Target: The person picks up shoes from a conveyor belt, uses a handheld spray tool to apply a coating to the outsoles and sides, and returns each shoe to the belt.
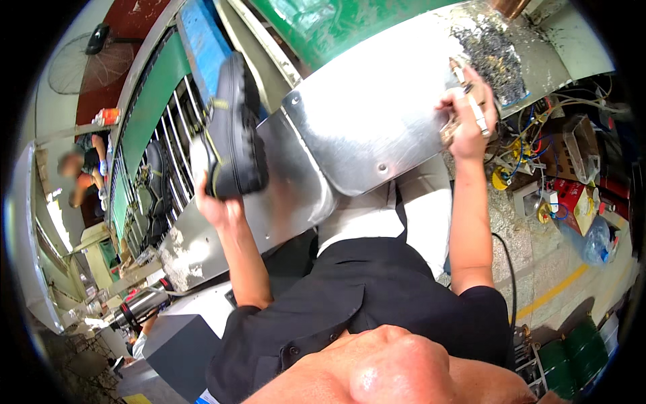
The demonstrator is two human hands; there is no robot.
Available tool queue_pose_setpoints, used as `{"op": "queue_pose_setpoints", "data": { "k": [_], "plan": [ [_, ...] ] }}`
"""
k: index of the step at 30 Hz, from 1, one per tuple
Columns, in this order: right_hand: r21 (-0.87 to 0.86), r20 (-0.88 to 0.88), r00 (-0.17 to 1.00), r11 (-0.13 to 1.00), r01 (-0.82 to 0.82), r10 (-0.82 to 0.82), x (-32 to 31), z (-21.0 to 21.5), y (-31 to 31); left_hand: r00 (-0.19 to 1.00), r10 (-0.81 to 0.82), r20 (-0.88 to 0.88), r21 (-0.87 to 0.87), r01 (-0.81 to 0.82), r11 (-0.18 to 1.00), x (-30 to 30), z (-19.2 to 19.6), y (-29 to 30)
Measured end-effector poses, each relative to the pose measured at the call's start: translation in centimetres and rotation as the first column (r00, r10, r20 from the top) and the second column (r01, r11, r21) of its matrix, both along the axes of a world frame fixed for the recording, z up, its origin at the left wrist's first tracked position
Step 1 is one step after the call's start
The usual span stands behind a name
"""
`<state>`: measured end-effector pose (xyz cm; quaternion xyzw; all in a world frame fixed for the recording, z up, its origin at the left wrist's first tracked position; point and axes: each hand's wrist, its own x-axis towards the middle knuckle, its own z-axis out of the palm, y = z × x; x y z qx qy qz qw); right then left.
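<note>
My left hand [219, 210] grips a black work shoe [235, 135] with a thick ridged sole and yellow-green stitching. The shoe is held up on its side, toe end toward me, above the left part of the metal worktop [377, 101]. Closed around a slim metallic hand tool [479, 116], my right hand [469, 111] is over the worktop's right side. The tool has a narrow tip pointing away from me; its exact kind is unclear. Just beyond that hand lies a dark, crusty patch of residue [494, 57].
Left of the worktop runs a rack of metal rollers [178, 135] with other black shoes [155, 188] on it. A green panel [336, 27] rises behind. Tangled hoses and a red box [572, 202] lie at the right. Another person [91, 158] works at the far left.
</note>
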<state>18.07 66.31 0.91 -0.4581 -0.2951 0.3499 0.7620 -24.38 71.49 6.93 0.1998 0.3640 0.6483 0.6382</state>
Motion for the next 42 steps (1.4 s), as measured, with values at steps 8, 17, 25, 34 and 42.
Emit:
{"op": "queue_pose_setpoints", "data": {
  "k": [8,17,25,34,42],
  "plan": [
    [-0.003,0.112,0.993,0.999,-0.049,0.049,-1.2,0.4,0.5,0.734,0.35,-0.582,0.631,0.137,0.764,16.1,0.8,33.3],
    [-0.068,0.111,0.994,0.998,-0.002,0.009,-1.6,1.0,-0.1,-0.015,0.373,-0.928,0.334,0.413,0.847,24.3,-4.2,48.9],
    [-0.076,0.133,0.991,0.997,-0.002,0.013,-1.2,1.2,0.6,-0.133,0.257,-0.957,0.016,0.862,0.507,15.0,-6.8,26.9],
    [-0.1,0.302,0.953,0.994,0.054,-0.022,-2.0,1.3,0.5,-0.264,0.298,-0.917,0.237,0.239,0.942,-14.0,-7.5,10.2],
    [-0.073,0.134,0.991,0.997,0.015,-0.005,-2.2,0.2,0.2,-0.026,0.318,-0.948,0.235,-0.734,0.638,-35.4,-7.9,6.9]
  ]
}}
